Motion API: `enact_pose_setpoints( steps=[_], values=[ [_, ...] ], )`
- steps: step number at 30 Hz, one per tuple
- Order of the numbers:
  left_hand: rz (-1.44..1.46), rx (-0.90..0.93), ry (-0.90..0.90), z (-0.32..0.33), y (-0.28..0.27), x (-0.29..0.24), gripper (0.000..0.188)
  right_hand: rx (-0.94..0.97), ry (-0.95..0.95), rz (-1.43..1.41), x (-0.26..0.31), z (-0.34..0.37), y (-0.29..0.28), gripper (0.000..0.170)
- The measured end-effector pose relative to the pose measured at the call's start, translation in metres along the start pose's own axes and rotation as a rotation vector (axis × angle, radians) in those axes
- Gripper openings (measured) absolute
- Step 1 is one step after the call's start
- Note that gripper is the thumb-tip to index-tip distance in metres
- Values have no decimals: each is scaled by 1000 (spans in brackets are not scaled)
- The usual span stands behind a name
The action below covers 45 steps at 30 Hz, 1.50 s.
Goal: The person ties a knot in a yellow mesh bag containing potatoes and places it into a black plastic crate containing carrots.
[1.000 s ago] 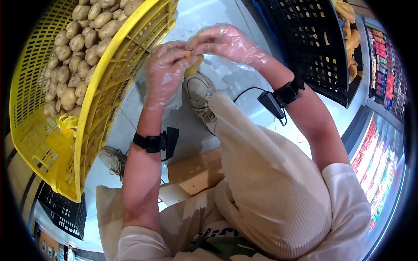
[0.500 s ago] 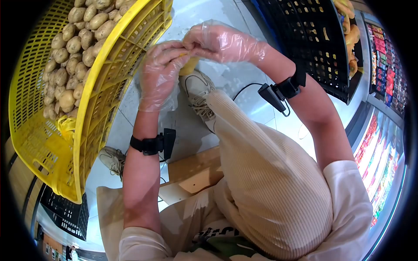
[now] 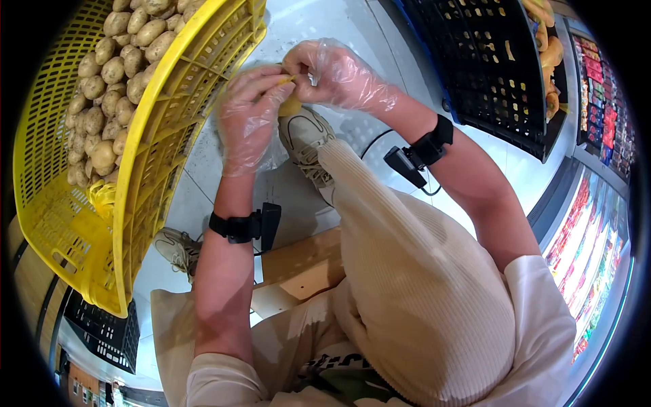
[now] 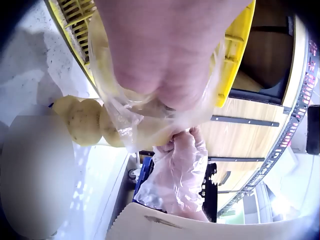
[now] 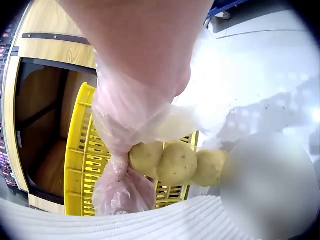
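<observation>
While the left hand [image 3: 249, 119] and right hand [image 3: 336, 74] are pinching the net [image 3: 287, 81], loose gloves [image 3: 272, 154] could be slipping and letting the potatoes [image 5: 176, 163] drop onto the shoe [image 3: 308, 144].

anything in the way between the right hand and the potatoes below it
Nothing visible beyond its thin clear glove: the right hand is at one end of the row of potatoes, close beside the left hand. The yellow crate shows behind the potatoes in the right wrist view, not in between.
</observation>
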State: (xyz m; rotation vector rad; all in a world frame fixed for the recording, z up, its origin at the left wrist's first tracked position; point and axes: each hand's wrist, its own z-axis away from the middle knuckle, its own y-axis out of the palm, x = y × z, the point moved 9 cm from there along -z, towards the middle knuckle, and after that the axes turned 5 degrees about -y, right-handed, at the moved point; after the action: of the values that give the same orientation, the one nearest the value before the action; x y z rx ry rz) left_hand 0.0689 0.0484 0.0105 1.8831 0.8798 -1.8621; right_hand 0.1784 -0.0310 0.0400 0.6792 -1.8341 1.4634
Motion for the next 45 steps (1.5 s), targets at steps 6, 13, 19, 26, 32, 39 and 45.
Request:
enact_pose_setpoints(
  steps=[6,13,19,26,32,39,45],
  values=[
    [-23,-117,-83,7,-4,3,14,-118,-80,-29,4,-1,3,18],
    [144,-166,-185,12,-1,3,11,-252,-99,9,3,10,1,17],
    [283,-198,-230,15,1,9,13,-305,-11,-5,-4,13,3,15],
    [574,-213,-374,18,6,21,12,-298,-135,-4,-1,11,2,18],
    [489,-222,-378,19,6,19,14,-318,-64,45,-2,12,1,15],
    [564,-280,-449,20,5,25,16,-320,57,-76,-12,12,6,11],
    [515,-318,-512,23,3,32,19,-320,107,-193,-19,13,10,9]
  ],
)
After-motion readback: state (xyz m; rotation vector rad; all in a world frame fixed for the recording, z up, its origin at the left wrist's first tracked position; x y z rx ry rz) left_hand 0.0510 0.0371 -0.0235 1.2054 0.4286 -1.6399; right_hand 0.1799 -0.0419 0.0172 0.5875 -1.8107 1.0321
